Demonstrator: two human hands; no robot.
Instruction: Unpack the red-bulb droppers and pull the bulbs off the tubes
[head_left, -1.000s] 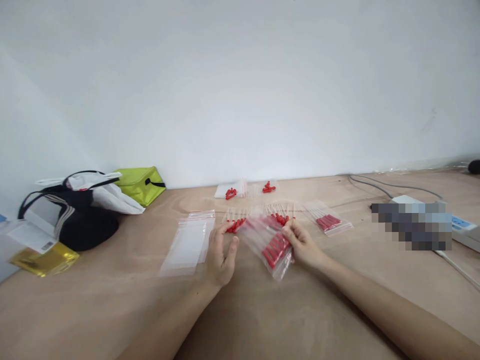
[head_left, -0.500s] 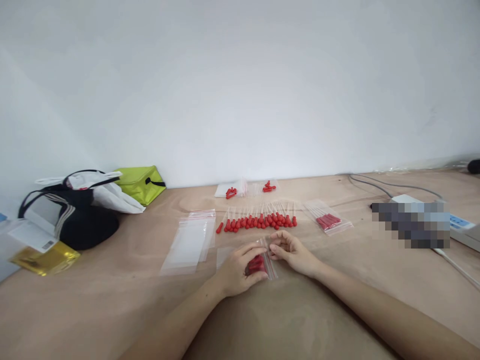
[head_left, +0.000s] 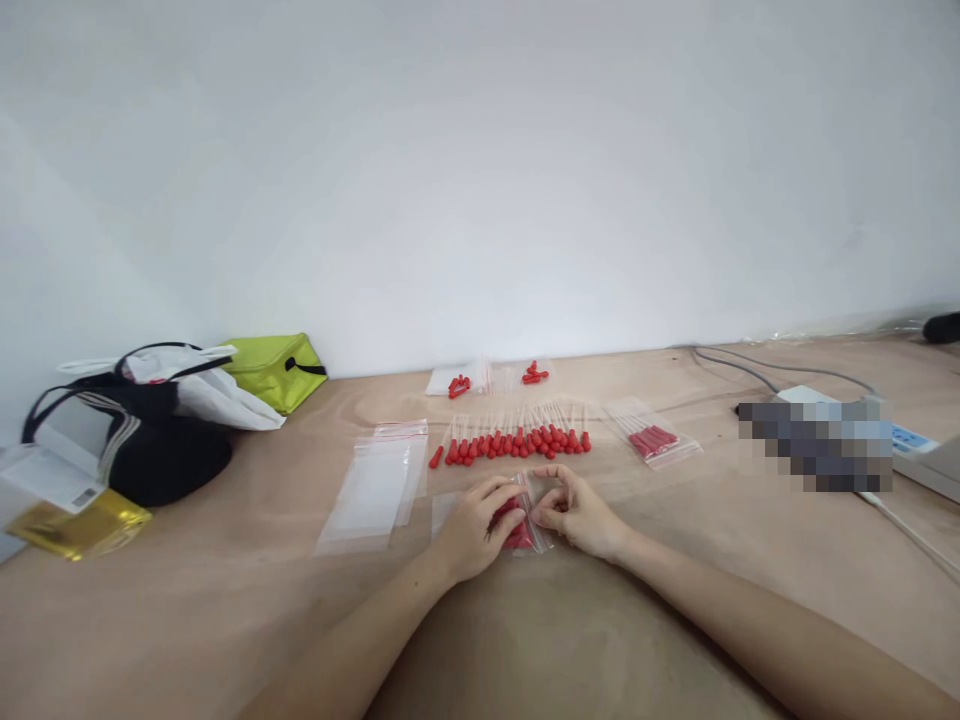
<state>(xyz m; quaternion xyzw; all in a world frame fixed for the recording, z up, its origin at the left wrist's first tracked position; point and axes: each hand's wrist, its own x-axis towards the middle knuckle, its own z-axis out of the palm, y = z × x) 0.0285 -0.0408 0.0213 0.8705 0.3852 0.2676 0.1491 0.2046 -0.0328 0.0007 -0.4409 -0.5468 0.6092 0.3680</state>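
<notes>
A clear zip bag (head_left: 538,535) with red-bulbed droppers in it lies on the table between my hands. My left hand (head_left: 472,525) is closed over the bag, its thumb and fingers pressing around the red bulbs and hiding part of them. At the bag's right, zip-lined end, my right hand (head_left: 579,515) has its thumb and fingers pinched together on the edge. Just beyond, a row of loose thin droppers with red rubber bulbs (head_left: 517,442) is laid out, stems pointing away.
Flat clear zip bags (head_left: 371,490) lie to the left. A filled bag of droppers (head_left: 654,438) rests to the right. Two more groups of red bulbs (head_left: 459,386) sit near the wall. Bags, a lime-green pouch (head_left: 274,372) and a power strip (head_left: 911,440) flank the table.
My left thumb has moved up from the bag's near side onto its middle. My right fingers have drawn in against the bag's zip end. The view has shifted slightly.
</notes>
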